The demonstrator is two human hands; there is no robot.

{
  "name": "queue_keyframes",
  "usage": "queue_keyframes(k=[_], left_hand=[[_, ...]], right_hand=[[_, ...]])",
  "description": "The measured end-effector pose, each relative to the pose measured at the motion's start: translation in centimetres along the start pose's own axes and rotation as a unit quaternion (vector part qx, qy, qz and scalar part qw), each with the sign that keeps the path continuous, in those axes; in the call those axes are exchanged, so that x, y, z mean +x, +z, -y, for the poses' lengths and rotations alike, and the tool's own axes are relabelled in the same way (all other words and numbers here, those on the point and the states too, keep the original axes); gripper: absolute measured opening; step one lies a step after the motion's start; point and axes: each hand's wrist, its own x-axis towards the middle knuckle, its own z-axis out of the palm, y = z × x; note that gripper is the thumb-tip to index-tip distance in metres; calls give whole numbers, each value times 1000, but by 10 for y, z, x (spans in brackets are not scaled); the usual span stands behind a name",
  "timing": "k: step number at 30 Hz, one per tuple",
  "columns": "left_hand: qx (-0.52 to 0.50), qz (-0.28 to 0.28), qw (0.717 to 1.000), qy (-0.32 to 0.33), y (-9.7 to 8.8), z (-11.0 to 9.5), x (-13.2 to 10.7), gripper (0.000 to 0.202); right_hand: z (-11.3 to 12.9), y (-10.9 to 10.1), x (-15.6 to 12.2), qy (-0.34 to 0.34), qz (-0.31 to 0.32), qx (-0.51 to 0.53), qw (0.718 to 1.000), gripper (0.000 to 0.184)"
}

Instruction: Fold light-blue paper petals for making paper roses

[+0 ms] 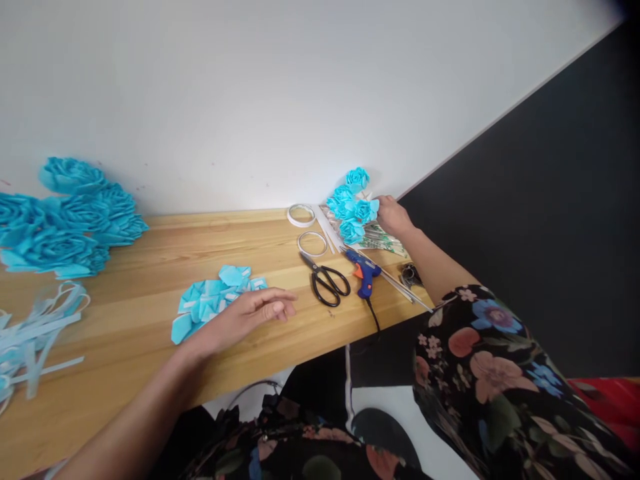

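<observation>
My left hand [263, 310] hangs over the near side of a pile of folded light-blue petal pieces [205, 297], fingers loosely stretched and holding nothing. At the back right of the table, my right hand [393, 215] is closed at the edge of a blue paper flower [366, 211], which sits among several small blue flowers [342, 199]. Its fingertips are partly hidden by the petals. Between the hands lie black-handled scissors [327, 283] and a blue glue gun [366, 270] with its cord running off the front edge.
Two tape rolls, one thicker roll [301, 215] and one thin roll [313, 244], lie near the wall. Thin sticks [400, 288] stretch toward the table's right end. Large blue paper flowers [75, 217] and pale strips [40, 340] occupy the left of the wooden table [140, 307].
</observation>
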Motion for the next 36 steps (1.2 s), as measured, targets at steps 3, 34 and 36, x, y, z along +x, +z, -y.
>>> queue_keyframes(k=[3,34,36], left_hand=[[7,-4,1000,-3,-1,-1,0,38],[478,-6,862,171,55,-64,161,34],[531,-39,831,161,56,-50,196,36]], right_hand=[[4,3,-4,19,6,5,1000,34],[-17,3,-7,-9,19,32,999,26],[-17,3,-6,-31,25,30,999,28]])
